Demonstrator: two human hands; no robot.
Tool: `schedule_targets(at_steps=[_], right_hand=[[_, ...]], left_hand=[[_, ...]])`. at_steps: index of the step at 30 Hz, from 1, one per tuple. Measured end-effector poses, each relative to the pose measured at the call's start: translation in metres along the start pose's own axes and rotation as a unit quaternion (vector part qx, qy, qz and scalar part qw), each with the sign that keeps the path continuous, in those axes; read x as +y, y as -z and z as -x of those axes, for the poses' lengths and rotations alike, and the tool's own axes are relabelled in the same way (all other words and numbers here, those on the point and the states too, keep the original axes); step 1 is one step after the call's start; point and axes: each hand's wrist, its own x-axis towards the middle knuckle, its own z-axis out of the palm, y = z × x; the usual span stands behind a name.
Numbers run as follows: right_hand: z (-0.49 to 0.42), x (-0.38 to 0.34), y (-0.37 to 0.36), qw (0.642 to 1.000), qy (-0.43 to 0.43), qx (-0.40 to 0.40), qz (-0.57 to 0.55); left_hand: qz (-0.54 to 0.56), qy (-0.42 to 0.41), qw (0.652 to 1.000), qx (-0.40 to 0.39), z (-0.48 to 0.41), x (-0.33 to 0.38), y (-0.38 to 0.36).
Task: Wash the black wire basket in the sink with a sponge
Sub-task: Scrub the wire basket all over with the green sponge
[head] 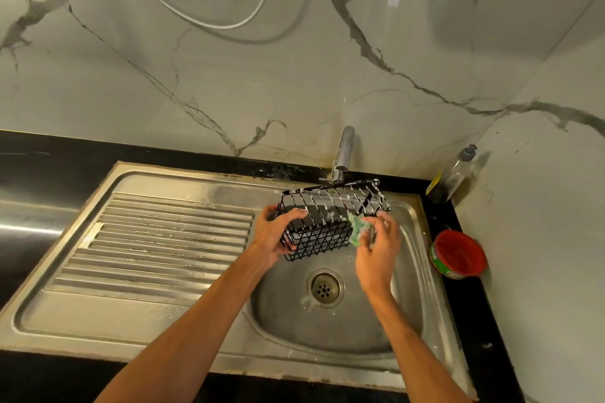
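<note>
Left hand (278, 234): fingers curling round the left end of the black wire basket (319, 239), gripping it tilted above the bowl of the steel sink (409, 288), just below the tap (344, 154). Right hand (376, 258): fingers half-bent, pinching a green sponge (358, 231) and pressing it against the basket's right end. Basket: likely handling as light and stiff. Suds are coating the wires, so it is probably slippery, and the end frames are offering the surest hold.

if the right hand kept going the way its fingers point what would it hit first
Most likely the black wire basket. The right hand points away and slightly left, and the green sponge that it pinches already seems to be against the basket's right end, though depth is hard to judge.
</note>
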Motion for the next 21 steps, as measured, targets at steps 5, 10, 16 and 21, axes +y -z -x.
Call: schedule_targets(at_steps=[5, 10, 16, 21], right_hand=[[0.002, 0.011, -0.001, 0.964, 0.176, -0.151, 0.134], [-0.004, 0.004, 0.004, 0.939, 0.114, -0.301, 0.121], [0.007, -0.025, -0.006, 0.939, -0.094, -0.305, -0.126], [0.011, -0.027, -0.006, 0.942, -0.129, -0.258, -0.171]], left_hand=[[-0.067, 0.031, 0.997, 0.002, -0.001, 0.007, 0.000], [-0.137, 0.020, 0.989, 0.044, 0.000, 0.017, -0.002], [-0.193, 0.006, 0.979, 0.064, -0.003, 0.016, 0.000], [-0.192, -0.014, 0.981, 0.028, 0.004, 0.024, 0.001]])
